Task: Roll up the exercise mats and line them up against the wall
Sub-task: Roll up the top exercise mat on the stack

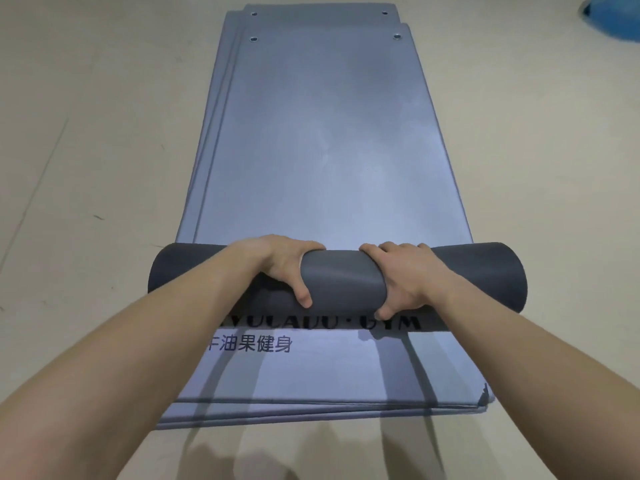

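Observation:
Several grey-blue exercise mats lie stacked flat on the floor, running away from me. The top mat (pixel 325 140) is partly rolled from the near end into a dark grey roll (pixel 341 280) lying across the stack. My left hand (pixel 280 265) grips the roll left of its middle, thumb on the near side and fingers over the top. My right hand (pixel 405 275) grips it right of the middle the same way. The mat below (pixel 311 372) shows black printed lettering just in front of the roll.
Beige floor (pixel 97 140) surrounds the stack on all sides. A blue object (pixel 613 15) sits at the far right corner, cut off by the frame. Metal eyelets (pixel 254 39) mark the mats' far ends. No wall is in view.

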Demonstrator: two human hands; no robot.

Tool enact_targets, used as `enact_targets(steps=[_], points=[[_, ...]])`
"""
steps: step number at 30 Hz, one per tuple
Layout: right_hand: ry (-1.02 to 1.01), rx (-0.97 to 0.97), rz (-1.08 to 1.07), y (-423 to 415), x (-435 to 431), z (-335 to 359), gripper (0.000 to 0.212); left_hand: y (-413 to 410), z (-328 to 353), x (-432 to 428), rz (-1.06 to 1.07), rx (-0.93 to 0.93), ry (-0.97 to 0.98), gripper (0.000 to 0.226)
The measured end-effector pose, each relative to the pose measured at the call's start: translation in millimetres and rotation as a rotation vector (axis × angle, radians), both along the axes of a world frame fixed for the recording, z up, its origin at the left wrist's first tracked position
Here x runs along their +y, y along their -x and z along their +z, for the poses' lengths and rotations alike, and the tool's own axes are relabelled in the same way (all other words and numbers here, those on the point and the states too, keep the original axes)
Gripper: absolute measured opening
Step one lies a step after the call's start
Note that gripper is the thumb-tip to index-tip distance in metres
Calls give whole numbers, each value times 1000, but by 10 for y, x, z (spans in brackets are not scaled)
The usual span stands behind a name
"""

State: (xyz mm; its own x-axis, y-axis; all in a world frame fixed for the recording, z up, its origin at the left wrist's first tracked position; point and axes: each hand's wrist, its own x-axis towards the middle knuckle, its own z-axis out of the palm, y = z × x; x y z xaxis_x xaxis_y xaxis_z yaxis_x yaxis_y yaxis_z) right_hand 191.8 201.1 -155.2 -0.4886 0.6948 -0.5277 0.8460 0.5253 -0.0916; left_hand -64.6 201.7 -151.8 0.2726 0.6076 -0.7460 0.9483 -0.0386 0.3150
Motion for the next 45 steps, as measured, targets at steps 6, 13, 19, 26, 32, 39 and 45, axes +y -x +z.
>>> enact_targets(steps=[6,13,19,26,32,39,45], points=[[334,-17,-27,-120,-339,113,109,-101,81,-440,88,-129,371,97],[572,68,-185,-66,-71,177,105,-371,93,-1447,-154,183,-474,131],[-83,19,-48,-89,-793,75,136,-302,-48,-1128,-184,186,-529,126],[-350,60,-49,54,-712,-135,126,-182,132,-559,-103,127,-350,130],[-118,14,-30,180,-42,129,133,-7,-174,-1000,-32,371,-764,138],[-338,17,28,169,-127,14,131,173,-24,-483,-88,240,-639,117],[-211,48,38,137,-142,300,94,54,336,-426,-144,250,-417,91]])
